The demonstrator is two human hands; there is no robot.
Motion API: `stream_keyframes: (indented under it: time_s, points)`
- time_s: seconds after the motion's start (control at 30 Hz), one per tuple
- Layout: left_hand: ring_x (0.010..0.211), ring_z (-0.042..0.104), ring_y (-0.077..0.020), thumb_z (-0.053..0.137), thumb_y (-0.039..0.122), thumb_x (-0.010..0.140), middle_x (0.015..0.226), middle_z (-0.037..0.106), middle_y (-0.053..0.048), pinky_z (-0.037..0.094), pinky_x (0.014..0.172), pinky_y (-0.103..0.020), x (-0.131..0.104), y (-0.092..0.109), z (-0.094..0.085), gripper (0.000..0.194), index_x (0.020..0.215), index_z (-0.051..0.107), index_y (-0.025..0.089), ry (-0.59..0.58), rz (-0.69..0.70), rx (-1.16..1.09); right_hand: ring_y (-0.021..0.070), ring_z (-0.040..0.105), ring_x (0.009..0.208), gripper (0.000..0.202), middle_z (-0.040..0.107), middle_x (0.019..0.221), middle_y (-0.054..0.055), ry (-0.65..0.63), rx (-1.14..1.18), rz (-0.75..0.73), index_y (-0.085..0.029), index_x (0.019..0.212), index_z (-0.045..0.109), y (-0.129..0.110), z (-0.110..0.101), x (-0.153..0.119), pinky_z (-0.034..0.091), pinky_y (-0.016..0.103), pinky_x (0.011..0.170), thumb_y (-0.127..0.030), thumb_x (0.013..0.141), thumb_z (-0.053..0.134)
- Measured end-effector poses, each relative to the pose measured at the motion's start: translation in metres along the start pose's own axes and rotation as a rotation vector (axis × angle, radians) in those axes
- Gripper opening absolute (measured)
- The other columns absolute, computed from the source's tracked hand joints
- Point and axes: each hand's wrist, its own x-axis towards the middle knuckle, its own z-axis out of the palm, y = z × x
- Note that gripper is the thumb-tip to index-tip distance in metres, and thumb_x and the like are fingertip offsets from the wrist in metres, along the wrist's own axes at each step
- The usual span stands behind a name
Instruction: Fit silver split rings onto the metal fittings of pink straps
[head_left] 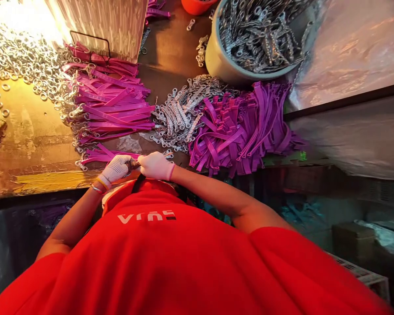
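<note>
My left hand (116,169), in a white dotted glove, is closed near the table's front edge. Close beside it my right hand (156,166), in a white glove, is closed too. Between their fingers shows a small dark metal piece (133,165), its kind mostly hidden. Just behind the left hand lie purple straps (100,154) with metal ends. Beyond the right hand is a pile of short silvery chain links (177,113); a thin piece (168,154) shows by that hand, and I cannot tell if it is held.
A heap of purple straps (230,131) lies right of the links. Behind it stands a tub (213,57) of twisted metal chains. More purple straps (114,98) and metal rings (26,57) cover the left. An orange bowl (198,5) is at the back.
</note>
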Motion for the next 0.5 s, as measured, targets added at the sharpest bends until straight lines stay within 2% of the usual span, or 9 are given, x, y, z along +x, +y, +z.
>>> stream_keyframes:
  time_s: [0.07,0.13,0.2,0.27,0.33,0.4,0.43,0.5]
  points:
    - [0.062,0.054,-0.0147,0.048,0.019,0.079,0.072,0.067,-0.003,0.041,0.063,-0.026,-0.008,-0.003,-0.026,0.024,0.082,0.072,0.013,-0.071,-0.02,0.075,0.03,0.072,0.094,0.038,0.076,0.096,0.015,0.031,0.04,0.019,-0.015,0.108,0.065,0.004,0.005,0.0,0.045,0.032,0.075,-0.046,0.099,0.044]
    - [0.064,0.055,-0.0168,0.051,0.013,0.073,0.07,0.066,-0.003,0.043,0.068,-0.028,-0.018,-0.01,-0.058,0.023,0.079,0.072,0.014,-0.057,-0.051,0.128,0.0288,0.071,0.094,0.042,0.075,0.096,0.014,0.055,0.079,0.085,-0.016,0.112,0.063,0.009,0.011,0.001,0.044,0.031,0.075,-0.051,0.1,0.044]
    - [0.067,0.056,-0.0193,0.055,0.01,0.069,0.067,0.064,-0.003,0.042,0.071,-0.031,-0.027,-0.02,-0.086,0.02,0.076,0.072,0.016,0.022,-0.105,0.18,0.027,0.07,0.095,0.044,0.075,0.099,0.013,0.071,0.113,0.178,-0.016,0.117,0.061,0.013,0.017,0.004,0.042,0.03,0.076,-0.052,0.101,0.043]
    - [0.069,0.056,-0.021,0.061,0.01,0.068,0.063,0.058,-0.001,0.042,0.075,-0.033,-0.034,-0.032,-0.1,0.013,0.072,0.071,0.018,0.176,-0.201,0.209,0.026,0.069,0.095,0.045,0.074,0.102,0.012,0.064,0.137,0.229,-0.016,0.119,0.06,0.017,0.021,0.007,0.041,0.03,0.076,-0.054,0.101,0.044]
    - [0.08,0.059,-0.0236,0.065,0.012,0.071,0.07,0.059,-0.002,0.043,0.081,-0.034,-0.037,-0.04,-0.097,0.012,0.079,0.071,0.019,0.344,-0.258,0.185,0.0273,0.067,0.097,0.047,0.072,0.106,0.014,0.064,0.137,0.216,-0.016,0.114,0.063,0.024,0.024,0.008,0.041,0.032,0.078,-0.058,0.098,0.048]
    - [0.094,0.059,-0.0247,0.065,0.016,0.077,0.087,0.064,-0.005,0.045,0.084,-0.033,-0.038,-0.043,-0.082,0.019,0.095,0.071,0.018,0.466,-0.26,0.098,0.0285,0.062,0.102,0.047,0.07,0.107,0.014,0.131,0.122,0.209,-0.016,0.11,0.067,0.04,0.023,0.004,0.04,0.034,0.082,-0.058,0.097,0.049]
    - [0.096,0.06,-0.0235,0.063,0.019,0.081,0.095,0.065,-0.006,0.046,0.082,-0.031,-0.038,-0.042,-0.071,0.023,0.104,0.069,0.018,0.502,-0.262,0.029,0.0287,0.06,0.104,0.045,0.069,0.108,0.015,0.185,0.11,0.24,-0.016,0.11,0.067,0.052,0.022,0.0,0.039,0.034,0.084,-0.055,0.098,0.048]
    - [0.081,0.061,-0.0184,0.056,0.028,0.09,0.097,0.067,-0.008,0.048,0.067,-0.027,-0.036,-0.036,-0.048,0.031,0.118,0.063,0.017,0.51,-0.282,-0.132,0.0289,0.056,0.105,0.039,0.067,0.109,0.016,0.291,0.076,0.374,-0.015,0.117,0.066,0.08,0.02,-0.01,0.038,0.036,0.086,-0.042,0.102,0.044]
